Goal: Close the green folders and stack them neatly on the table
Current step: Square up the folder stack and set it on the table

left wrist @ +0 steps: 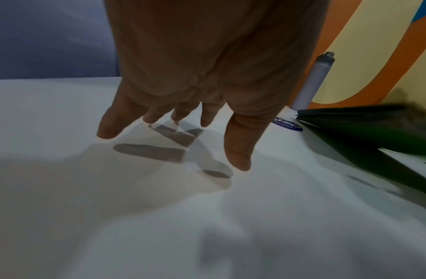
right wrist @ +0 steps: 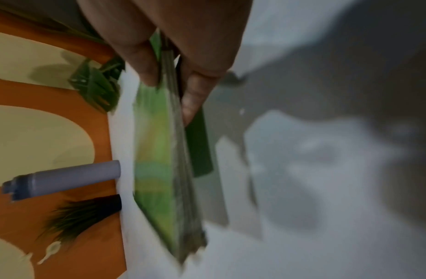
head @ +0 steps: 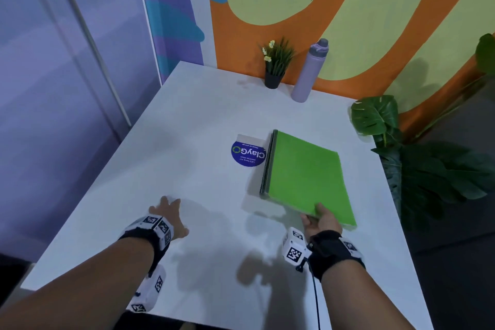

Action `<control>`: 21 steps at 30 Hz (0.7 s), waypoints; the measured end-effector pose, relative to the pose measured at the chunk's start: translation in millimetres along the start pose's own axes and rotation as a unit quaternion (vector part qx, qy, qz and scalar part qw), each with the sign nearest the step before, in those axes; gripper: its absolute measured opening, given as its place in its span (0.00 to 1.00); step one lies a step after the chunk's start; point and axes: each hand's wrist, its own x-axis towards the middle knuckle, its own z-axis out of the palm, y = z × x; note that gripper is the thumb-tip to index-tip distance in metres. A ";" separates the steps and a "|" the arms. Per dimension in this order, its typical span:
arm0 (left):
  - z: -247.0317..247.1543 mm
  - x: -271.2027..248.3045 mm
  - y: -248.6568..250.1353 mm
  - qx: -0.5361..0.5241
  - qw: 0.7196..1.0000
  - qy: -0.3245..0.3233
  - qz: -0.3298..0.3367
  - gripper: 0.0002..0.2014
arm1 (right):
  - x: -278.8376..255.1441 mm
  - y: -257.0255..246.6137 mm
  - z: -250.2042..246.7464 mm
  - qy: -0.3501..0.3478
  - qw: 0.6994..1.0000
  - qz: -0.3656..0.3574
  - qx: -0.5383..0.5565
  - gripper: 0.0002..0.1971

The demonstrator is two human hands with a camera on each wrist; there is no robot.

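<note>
A closed stack of green folders (head: 305, 177) is held a little above the white table (head: 187, 120), right of centre, its spine to the left. My right hand (head: 320, 218) pinches the stack's near edge, thumb on the top cover and fingers (right wrist: 195, 94) underneath the green folders (right wrist: 157, 151). My left hand (head: 168, 215) hovers over the bare table at the near left, fingers (left wrist: 109, 124) spread and straight, holding nothing. The folders' dark edge (left wrist: 364, 128) shows at the right of the left wrist view.
A round blue sticker (head: 247, 154) lies on the table just left of the folders. A lilac bottle (head: 308, 72) and a small potted plant (head: 274, 65) stand at the far edge by the painted wall. Large leafy plants (head: 428, 163) crowd the table's right side.
</note>
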 end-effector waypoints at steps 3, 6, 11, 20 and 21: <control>4.2 6.0 0.5 0.008 1.000 -0.002 -0.009 0.43 | 18.4 20.6 -8.9 0.038 0.999 0.024 -0.008 0.16; 5.3 9.7 4.5 0.023 1.000 0.002 -0.021 0.41 | 24.6 25.1 -10.2 0.060 0.959 -0.048 -0.271 0.18; 10.9 18.2 4.8 0.028 0.999 0.009 -0.027 0.39 | 40.5 13.0 4.6 0.045 0.745 -0.146 -0.649 0.21; 4.2 20.2 12.6 0.041 0.999 0.022 -0.015 0.33 | 67.8 -47.7 53.9 0.008 0.572 -0.155 -0.806 0.16; -0.2 20.3 14.5 0.039 0.999 0.019 -0.012 0.31 | 67.1 -50.2 56.0 0.008 0.570 -0.160 -0.806 0.17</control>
